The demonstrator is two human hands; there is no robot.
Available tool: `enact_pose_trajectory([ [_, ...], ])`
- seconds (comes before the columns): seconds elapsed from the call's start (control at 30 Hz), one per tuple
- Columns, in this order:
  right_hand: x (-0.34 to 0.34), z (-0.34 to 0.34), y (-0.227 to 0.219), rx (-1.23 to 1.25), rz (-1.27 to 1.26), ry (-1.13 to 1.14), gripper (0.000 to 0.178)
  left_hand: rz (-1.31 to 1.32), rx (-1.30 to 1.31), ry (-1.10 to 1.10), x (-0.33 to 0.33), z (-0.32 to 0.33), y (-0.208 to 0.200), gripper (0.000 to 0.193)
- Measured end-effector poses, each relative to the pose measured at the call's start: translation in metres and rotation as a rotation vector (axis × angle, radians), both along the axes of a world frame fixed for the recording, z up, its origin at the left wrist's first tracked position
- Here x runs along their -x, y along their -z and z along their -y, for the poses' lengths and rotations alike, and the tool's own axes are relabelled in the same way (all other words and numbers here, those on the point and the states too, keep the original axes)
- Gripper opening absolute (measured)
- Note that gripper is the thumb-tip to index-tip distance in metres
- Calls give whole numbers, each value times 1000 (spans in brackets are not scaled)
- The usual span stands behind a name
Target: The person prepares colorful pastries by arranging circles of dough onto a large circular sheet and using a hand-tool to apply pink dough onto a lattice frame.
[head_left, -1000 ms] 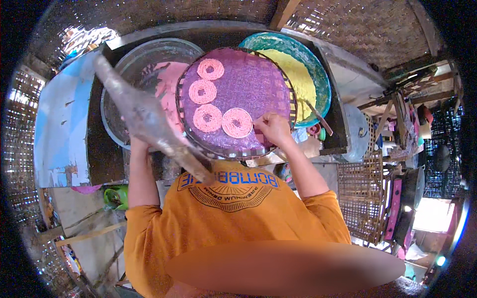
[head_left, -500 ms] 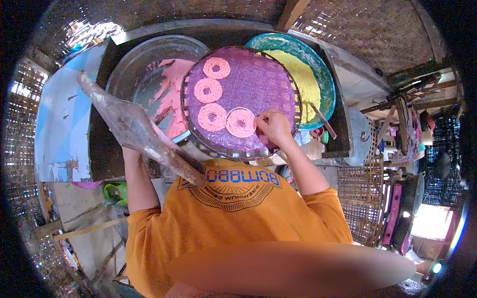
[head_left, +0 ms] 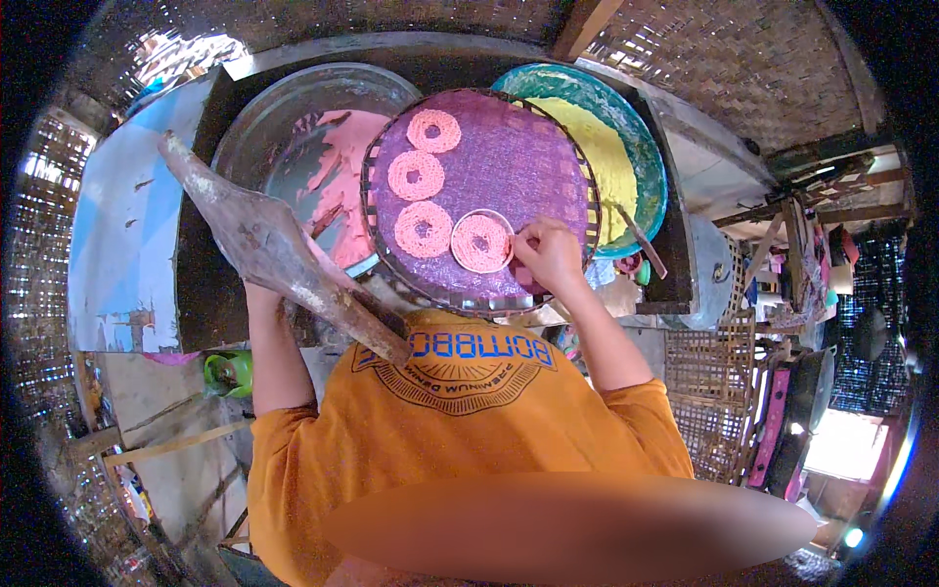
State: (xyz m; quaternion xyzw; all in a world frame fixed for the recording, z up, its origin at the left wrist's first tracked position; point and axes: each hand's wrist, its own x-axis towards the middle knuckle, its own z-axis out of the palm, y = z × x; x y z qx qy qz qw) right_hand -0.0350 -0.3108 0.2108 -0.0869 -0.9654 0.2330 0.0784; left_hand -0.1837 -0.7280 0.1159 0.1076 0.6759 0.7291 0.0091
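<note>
My right hand [head_left: 550, 252] pinches the right edge of a thin, pale ring mould [head_left: 510, 242] on a round tray [head_left: 518, 166] lined with purple mesh. Inside the mould lies a pink coil of dough strands [head_left: 469, 245] with a hole in its middle. Three similar pink coils, one of them the lower coil [head_left: 423, 230], form a column along the tray's left side. My left forearm [head_left: 277, 347] reaches up to a thick, worn wooden piece [head_left: 264, 240] slanting across the left. That wood hides my left hand, so its fingers do not show.
Behind the tray's left side stands a grey basin [head_left: 259, 117] with pink dough [head_left: 350, 157]. To the right, a teal basin [head_left: 650, 176] holds yellow dough [head_left: 592, 147] and a stick [head_left: 641, 240]. A blue-and-white panel [head_left: 122, 235] borders the far left; a green container [head_left: 228, 373] sits below.
The whole scene sits slightly further right in the picture. My right hand keeps its pinch on the ring mould around the same pink coil.
</note>
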Motion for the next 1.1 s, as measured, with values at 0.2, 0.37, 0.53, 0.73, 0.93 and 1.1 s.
enact_pose_trajectory([
  [0.2, -5, -5, 7, 24, -13, -29, 17, -228, 249, -73, -25, -39, -45, 31],
  [0.37, 5, -4, 13, -90, -97, -39, 18, -47, 196, -41, -4, -13, -9, 30],
  [0.53, 4, -4, 5, -42, -188, -140, 19, -149, 427, -97, -11, -23, -36, 25],
  [0.73, 5, -12, 16, -53, -261, -205, 17, -153, 260, -58, -17, -21, -37, 22],
  [0.93, 15, -13, 4, -31, -315, -253, 16, -381, 633, -90, -5, -12, -21, 20],
  [1.1, 44, -25, -2, 13, -166, -74, 17, -204, 362, -31, -12, -15, -32, 22],
])
